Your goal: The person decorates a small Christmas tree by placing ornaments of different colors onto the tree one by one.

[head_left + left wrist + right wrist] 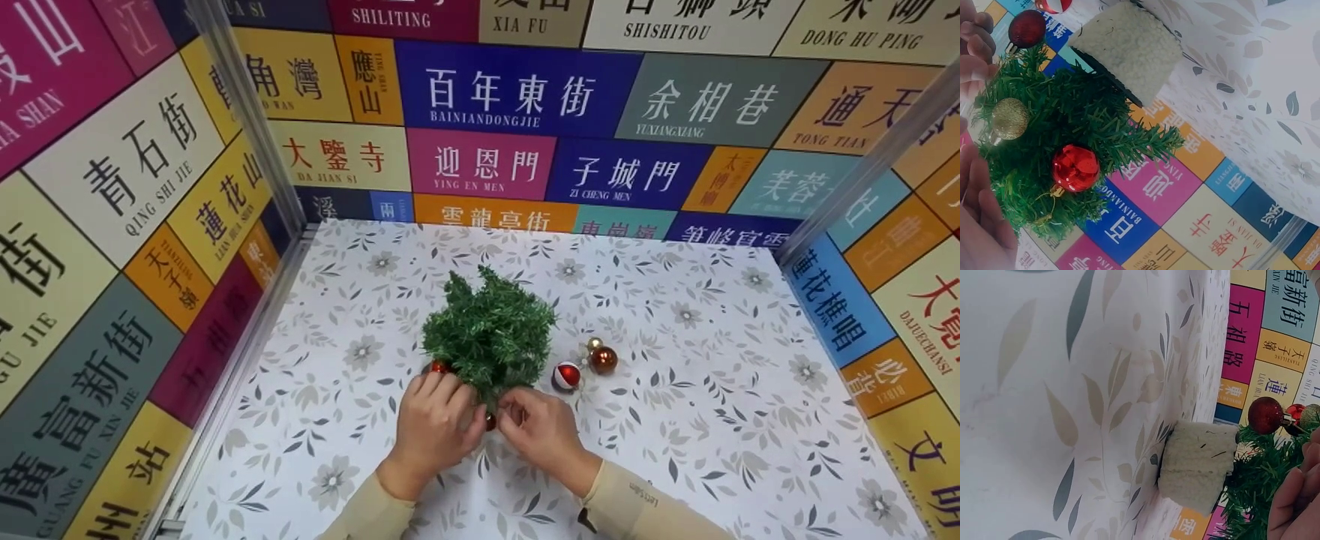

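A small artificial Christmas tree point(491, 326) stands in front of me, its base point(1131, 48) wrapped in cream fleecy cloth. Low on the near side hangs a dark red Christmas ball point(1027, 28), between my two hands. My left hand point(435, 420) has its fingers bent at the tree's left side; its fingertips' hold is hidden. Thumb and forefinger of my right hand point(541, 424) come together beside the ball, seemingly pinching its hanging loop, which is too small to see clearly. A shiny red ball point(1076, 167) and a gold glitter ball point(1009, 118) are among the branches.
Right of the tree, a red-and-white ball point(566, 376), a copper-red ball point(603, 360) and a small gold ball point(595, 343) lie on the leaf-patterned tablecloth point(675, 435). Panels with coloured street-name signs point(517, 86) enclose the table at the back and sides.
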### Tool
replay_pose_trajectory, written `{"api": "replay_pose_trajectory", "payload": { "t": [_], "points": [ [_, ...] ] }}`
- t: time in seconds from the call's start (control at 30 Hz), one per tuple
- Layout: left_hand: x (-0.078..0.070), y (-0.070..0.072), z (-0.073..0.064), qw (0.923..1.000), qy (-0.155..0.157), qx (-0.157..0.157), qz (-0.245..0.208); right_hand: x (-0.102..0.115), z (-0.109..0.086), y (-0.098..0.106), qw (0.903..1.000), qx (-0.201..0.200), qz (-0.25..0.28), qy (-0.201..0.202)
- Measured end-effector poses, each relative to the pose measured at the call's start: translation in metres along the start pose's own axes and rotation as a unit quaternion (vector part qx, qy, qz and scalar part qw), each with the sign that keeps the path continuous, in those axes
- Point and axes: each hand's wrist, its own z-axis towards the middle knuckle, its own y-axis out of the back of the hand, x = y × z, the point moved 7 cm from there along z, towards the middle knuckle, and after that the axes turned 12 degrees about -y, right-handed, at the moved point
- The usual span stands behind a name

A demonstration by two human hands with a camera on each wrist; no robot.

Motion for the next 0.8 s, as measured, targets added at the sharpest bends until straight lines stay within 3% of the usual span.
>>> {"api": "replay_pose_trajectory", "payload": {
  "t": [0.17, 0.3, 0.53, 0.8],
  "points": [
    [0.003, 0.005, 0.002, 0.9992, 0.014, -0.035, 0.016, -0.003, -0.001, 0.004, 0.9999, 0.003, 0.008, -0.005],
    [0.011, 0.008, 0.005, 0.9976, 0.044, -0.051, 0.017, -0.006, -0.004, 0.008, 0.9999, 0.002, 0.012, -0.003],
    [0.024, 0.002, 0.007, 0.9952, 0.096, -0.006, 0.018, -0.02, -0.008, 0.016, 0.9999, 0.005, -0.011, 0.012],
    [0.029, 0.002, 0.006, 0.9928, 0.116, -0.001, 0.03, -0.048, -0.01, 0.033, 0.998, 0.011, -0.061, -0.008]
  ]
}}
